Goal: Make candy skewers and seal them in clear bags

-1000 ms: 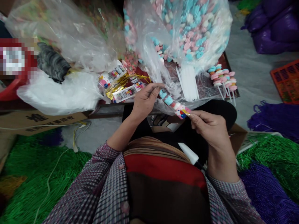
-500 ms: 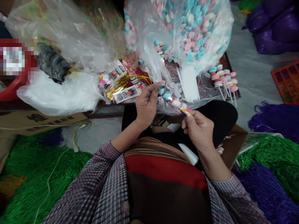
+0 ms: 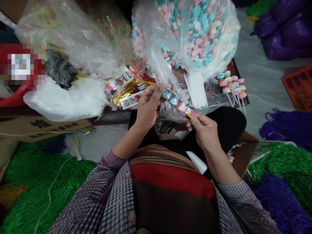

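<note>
A candy skewer (image 3: 174, 101) in a clear printed wrapper, with blue, white and pink pieces, slants between my two hands above the table's front edge. My left hand (image 3: 149, 105) pinches the wrapper at its upper end. My right hand (image 3: 204, 128) is closed on the lower end, beside the colourful print; its fingers hide the stick. Printed wrappers (image 3: 131, 100) and gold twist ties (image 3: 128, 90) lie just beyond my left hand. A bundle of white sticks (image 3: 196, 89) rests behind the skewer. Several unwrapped candy skewers (image 3: 231, 84) lie at the table's right corner.
A big clear bag of pink, blue and white candies (image 3: 202, 35) stands at the back. White plastic bags (image 3: 65, 100) lie at left. An open cardboard box (image 3: 247, 152) is by my right knee. An orange crate (image 3: 298, 87) and green strands (image 3: 46, 175) are on the floor.
My left hand has shifted slightly left, and my right hand a little up and left. Both keep hold of the wrapped candy skewer. The view has moved slightly.
</note>
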The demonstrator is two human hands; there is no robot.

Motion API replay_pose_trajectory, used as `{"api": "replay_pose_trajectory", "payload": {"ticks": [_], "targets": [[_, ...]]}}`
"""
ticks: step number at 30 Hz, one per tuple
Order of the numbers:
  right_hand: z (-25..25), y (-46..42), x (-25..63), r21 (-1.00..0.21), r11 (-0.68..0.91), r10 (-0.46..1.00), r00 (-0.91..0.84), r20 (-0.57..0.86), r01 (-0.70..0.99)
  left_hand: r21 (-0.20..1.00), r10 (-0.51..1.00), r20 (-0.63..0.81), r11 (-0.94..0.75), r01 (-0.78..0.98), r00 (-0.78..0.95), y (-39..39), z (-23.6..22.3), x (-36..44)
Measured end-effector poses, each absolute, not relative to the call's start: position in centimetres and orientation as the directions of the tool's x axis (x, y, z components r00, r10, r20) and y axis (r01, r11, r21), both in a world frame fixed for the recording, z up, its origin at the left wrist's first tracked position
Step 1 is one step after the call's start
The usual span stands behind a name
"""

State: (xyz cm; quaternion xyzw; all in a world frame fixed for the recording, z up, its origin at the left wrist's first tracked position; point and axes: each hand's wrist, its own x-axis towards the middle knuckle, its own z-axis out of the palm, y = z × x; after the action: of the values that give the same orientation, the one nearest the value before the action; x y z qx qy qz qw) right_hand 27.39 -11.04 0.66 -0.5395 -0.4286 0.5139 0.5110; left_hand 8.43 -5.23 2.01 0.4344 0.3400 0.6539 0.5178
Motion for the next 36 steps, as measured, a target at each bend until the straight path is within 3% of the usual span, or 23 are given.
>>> {"api": "replay_pose_trajectory", "payload": {"ticks": [5,11,18,22,27,31,36], "targets": [[0.2,-10.8,27.1,-0.986,-0.142,0.979,0.136,-0.153,-0.087,0.957,0.966,0.242,-0.252,-0.146,-0.086,-4.8,2.8,7.5],[0.2,-10.8,27.3,-0.994,-0.094,0.978,0.181,-0.104,-0.063,0.937,0.942,0.333,-0.335,0.097,0.036,-4.8,3.8,6.0],[0.2,-10.9,27.5,-0.990,-0.089,0.970,0.216,-0.112,-0.111,0.897,0.913,0.392,-0.407,0.174,0.111,-5.4,5.3,5.1],[0.2,-11.0,27.5,-0.989,-0.084,0.974,0.201,-0.108,-0.122,0.902,0.908,0.396,-0.412,0.127,0.135,-5.3,4.7,5.3],[0.1,-11.4,27.5,-0.989,-0.089,0.988,0.112,-0.103,-0.120,0.891,0.908,0.417,-0.419,0.177,0.052,-5.7,3.9,6.0],[0.0,-11.4,27.5,-0.993,-0.073,0.986,0.141,-0.086,-0.096,0.850,0.874,0.486,-0.466,0.247,-0.021,-6.1,4.2,6.2],[-0.3,-11.4,27.7,-0.996,-0.079,0.984,0.154,-0.086,-0.048,0.857,0.874,0.486,-0.480,0.186,0.015,-5.8,4.7,6.0]]}}
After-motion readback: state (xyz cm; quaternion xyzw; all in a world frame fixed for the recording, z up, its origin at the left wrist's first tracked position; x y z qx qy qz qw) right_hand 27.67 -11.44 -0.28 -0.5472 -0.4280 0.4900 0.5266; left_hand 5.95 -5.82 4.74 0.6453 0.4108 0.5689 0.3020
